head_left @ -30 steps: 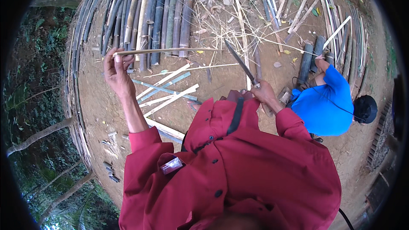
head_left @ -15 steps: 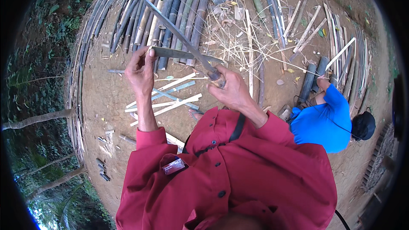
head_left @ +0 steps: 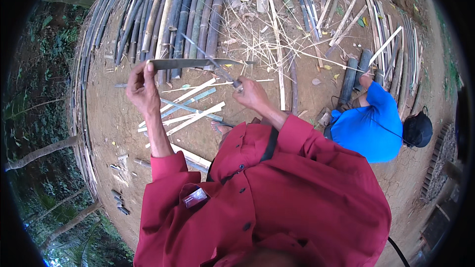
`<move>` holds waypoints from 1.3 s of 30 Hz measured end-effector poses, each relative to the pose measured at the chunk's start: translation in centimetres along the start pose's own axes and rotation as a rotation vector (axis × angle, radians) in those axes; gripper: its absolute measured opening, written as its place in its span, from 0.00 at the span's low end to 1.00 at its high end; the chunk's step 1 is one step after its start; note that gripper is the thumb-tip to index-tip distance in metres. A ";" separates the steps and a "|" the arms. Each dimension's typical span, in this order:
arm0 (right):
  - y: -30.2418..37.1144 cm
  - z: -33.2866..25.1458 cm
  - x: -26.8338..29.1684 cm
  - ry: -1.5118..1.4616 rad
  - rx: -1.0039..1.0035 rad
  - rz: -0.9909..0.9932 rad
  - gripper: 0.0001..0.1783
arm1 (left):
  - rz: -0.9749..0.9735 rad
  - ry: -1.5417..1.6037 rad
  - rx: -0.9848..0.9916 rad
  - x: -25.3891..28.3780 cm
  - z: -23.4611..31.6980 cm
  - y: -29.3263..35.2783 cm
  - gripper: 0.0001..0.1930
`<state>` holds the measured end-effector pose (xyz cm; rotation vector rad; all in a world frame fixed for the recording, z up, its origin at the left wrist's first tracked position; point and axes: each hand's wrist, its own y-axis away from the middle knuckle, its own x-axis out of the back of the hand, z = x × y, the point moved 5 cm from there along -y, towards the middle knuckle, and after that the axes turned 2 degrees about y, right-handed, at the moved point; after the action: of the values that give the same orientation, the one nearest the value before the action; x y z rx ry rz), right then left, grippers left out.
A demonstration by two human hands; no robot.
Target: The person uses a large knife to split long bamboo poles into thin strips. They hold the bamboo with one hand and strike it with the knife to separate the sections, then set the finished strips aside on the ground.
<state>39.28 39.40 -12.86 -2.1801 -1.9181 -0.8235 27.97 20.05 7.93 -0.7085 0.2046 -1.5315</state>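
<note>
My left hand point(head_left: 140, 87) pinches one end of a dark green bamboo strip point(head_left: 184, 64) between thumb and fingers, and the strip stretches level to the right in front of me. My right hand point(head_left: 253, 94) is wrapped round the handle of a long knife point(head_left: 223, 72). Its blade slants up and to the left, crossing the strip near the strip's right end, where a pale edge shows. Whether the blade's edge cuts into the strip or only lies against it, I cannot tell. Cut pale bamboo slats point(head_left: 194, 118) lie crossed on the ground below the strip.
Bamboo poles point(head_left: 187, 7) lie in rows at the far left. Thin shavings point(head_left: 262, 44) are heaped on the soil to their right. A person in a blue shirt point(head_left: 367, 129) crouches at the right, beside more split bamboo point(head_left: 386, 42). Trees and undergrowth border the left.
The knife has turned, so its blade looks shorter and its tip sits lower, nearer the strip. My left hand has shifted left with the strip. The whole view has moved slightly.
</note>
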 end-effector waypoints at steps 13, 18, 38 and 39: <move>-5.9 14.5 -5.2 0.125 -0.263 -0.124 0.22 | 0.100 0.285 -0.008 -1.4 -4.6 -0.1 0.20; -5.1 22.8 -5.1 0.167 -0.461 -0.199 0.24 | 0.152 0.305 0.047 0.7 -7.5 -1.0 0.25; -9.3 20.3 -4.9 0.537 -0.277 -0.266 0.23 | 0.354 0.394 0.217 44.1 -1.8 -18.3 0.31; -9.0 21.4 -3.2 0.530 -0.324 -0.328 0.24 | 0.519 0.260 0.218 41.6 -1.4 -17.8 0.30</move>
<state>37.30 47.56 -34.78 -1.5524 -1.9687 -1.6700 15.14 -17.85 29.05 -0.2498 0.3782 -1.1180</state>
